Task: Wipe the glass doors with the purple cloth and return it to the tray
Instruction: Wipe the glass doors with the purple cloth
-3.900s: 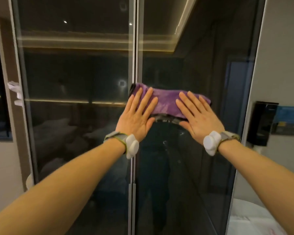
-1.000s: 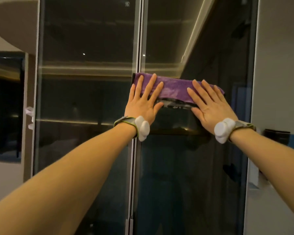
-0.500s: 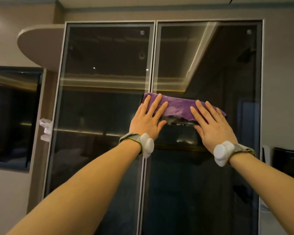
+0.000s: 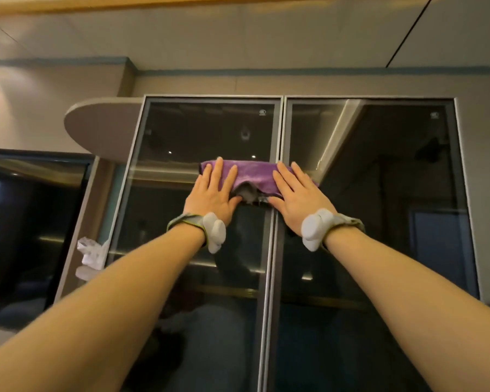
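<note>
The purple cloth [image 4: 255,175] is stretched flat against the dark glass doors, spanning the seam between the left door [image 4: 181,137] and the right door [image 4: 379,165], in their upper part. My left hand [image 4: 212,193] presses its left end with fingers spread flat. My right hand [image 4: 294,196] presses its right end the same way. Both palms lie on the glass below the cloth. The tray is out of view.
Metal frames [image 4: 269,278] run down the middle where the doors meet. A rounded shelf [image 4: 102,128] juts out at upper left. A dark screen [image 4: 26,227] hangs on the left wall, with a white hook or tissue [image 4: 91,254] beside the door frame.
The cloth and both hands slid left, from the right door onto the seam between the doors. The view tilted up, so the doors' top edge and the ceiling now show.
</note>
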Demonstrator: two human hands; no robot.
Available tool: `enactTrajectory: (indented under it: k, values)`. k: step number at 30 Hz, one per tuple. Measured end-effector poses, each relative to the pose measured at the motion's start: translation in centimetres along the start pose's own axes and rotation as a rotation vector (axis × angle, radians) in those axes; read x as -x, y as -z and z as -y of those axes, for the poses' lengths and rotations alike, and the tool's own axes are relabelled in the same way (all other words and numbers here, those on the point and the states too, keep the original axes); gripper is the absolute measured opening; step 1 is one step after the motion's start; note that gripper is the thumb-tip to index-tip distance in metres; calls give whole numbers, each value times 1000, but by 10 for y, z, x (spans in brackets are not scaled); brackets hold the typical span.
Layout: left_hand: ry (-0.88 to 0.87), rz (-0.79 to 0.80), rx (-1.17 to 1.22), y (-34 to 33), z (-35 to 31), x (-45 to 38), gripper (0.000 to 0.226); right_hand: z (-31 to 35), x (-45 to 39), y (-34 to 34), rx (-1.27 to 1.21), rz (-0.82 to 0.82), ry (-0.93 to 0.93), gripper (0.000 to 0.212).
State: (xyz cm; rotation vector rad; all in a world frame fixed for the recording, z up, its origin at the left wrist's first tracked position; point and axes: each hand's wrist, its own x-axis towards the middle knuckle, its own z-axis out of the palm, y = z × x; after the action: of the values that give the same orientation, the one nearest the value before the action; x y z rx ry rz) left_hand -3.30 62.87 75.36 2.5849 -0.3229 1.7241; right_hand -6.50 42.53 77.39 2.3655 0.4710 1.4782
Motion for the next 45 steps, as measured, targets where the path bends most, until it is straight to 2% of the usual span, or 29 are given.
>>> enactTrajectory:
  k: [3,6,9,11,14,17,22,26,28,30,32,34,37,40,42,45]
  values:
    - [31,62,18,10,31,-24,65,12,-41,-1,-19,15,-31,66]
    - [-36,51,-127,4,49,-27,71,25,-54,-16,19,-72,-53,69]
    - [-192,-84,-328,-6,52,-15,67,23,-42,-25,92,-146,-45,69]
    - [-305,-66,-452,-9,55,0,65,28,-28,-29,115,-159,-16,68]
    - [-369,18,-512,-12,64,35,69,48,5,-37,94,-134,21,66]
    - [-303,117,-366,-28,65,87,61,74,48,-50,58,-67,58,65]
    - [-183,176,-111,-50,44,188,74,122,143,-71,70,72,159,75]
    - [-151,276,-104,-51,23,235,85,148,196,-79,-3,190,175,86]
    - [-142,309,-78,-45,15,254,84,155,210,-76,-55,199,153,87]
    - [-160,224,-81,-38,8,263,75,156,214,-66,-82,154,117,80]
    - [-142,212,-31,-32,0,272,65,159,222,-56,-141,187,86,59]
    - [-113,349,41,-28,-1,275,49,156,224,-47,-199,284,65,38]
    - [-70,519,154,-17,-13,287,29,153,246,-32,-277,383,-32,27]
    - [198,806,411,-16,-28,304,24,158,271,-25,-441,516,-212,14]
    - [291,1011,536,-17,-48,325,21,158,300,-19,-584,665,-329,14]
    - [459,1199,723,-25,-69,358,13,158,338,-23,-820,803,-464,19]
